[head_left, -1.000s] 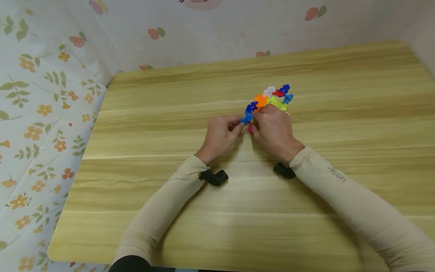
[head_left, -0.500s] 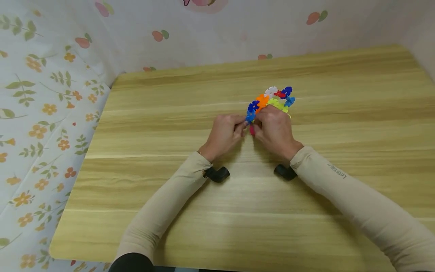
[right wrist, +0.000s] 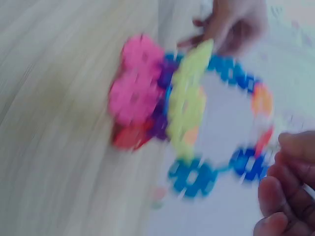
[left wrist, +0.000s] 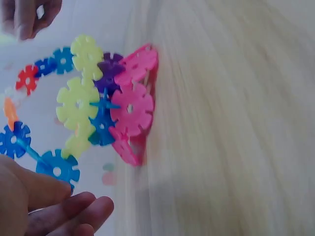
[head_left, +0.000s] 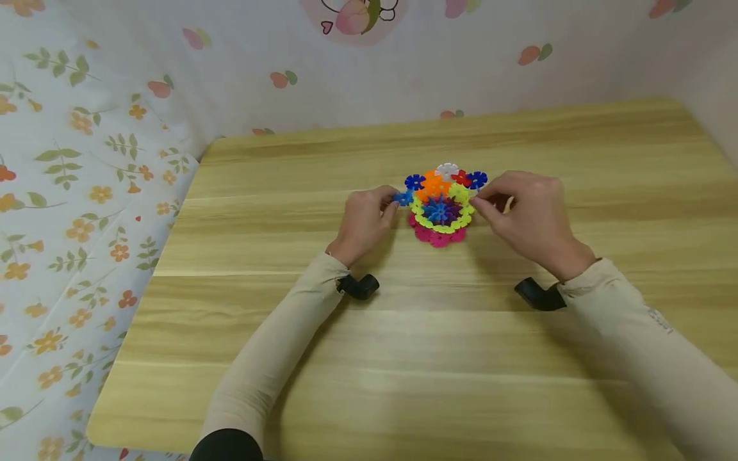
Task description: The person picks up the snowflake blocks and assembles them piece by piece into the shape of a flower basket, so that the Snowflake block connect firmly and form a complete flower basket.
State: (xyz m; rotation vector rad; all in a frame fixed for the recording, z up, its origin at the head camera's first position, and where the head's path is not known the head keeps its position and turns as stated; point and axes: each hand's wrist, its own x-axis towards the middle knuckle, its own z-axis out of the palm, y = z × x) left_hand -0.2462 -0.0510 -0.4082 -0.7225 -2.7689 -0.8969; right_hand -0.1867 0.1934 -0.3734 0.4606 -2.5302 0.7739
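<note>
A small basket shape of interlocking plastic snowflake discs (head_left: 441, 226) stands on the table, with a pink base, a yellow rim and blue and purple discs inside. Its arched handle runs through blue, orange, white and red discs. My left hand (head_left: 367, 221) pinches the light blue disc (left wrist: 58, 171) at the handle's left end, beside the yellow rim. On the other side my right hand (head_left: 527, 214) hovers by the handle's right end. Its fingers are loosely bent, close to the dark blue disc (right wrist: 249, 163), and nothing shows between them. The right wrist view is blurred.
The wood-grain table (head_left: 346, 358) extends on all sides of the disc basket. A printed cloth (head_left: 230, 57) hangs behind it and another floral cloth (head_left: 75, 256) covers the left side. Black curved pieces (head_left: 360, 287) project from both wrists.
My right hand has come off the disc basket and moved right, uncovering its front. The left hand stays on the light blue disc, and the handle's left end has shifted slightly left.
</note>
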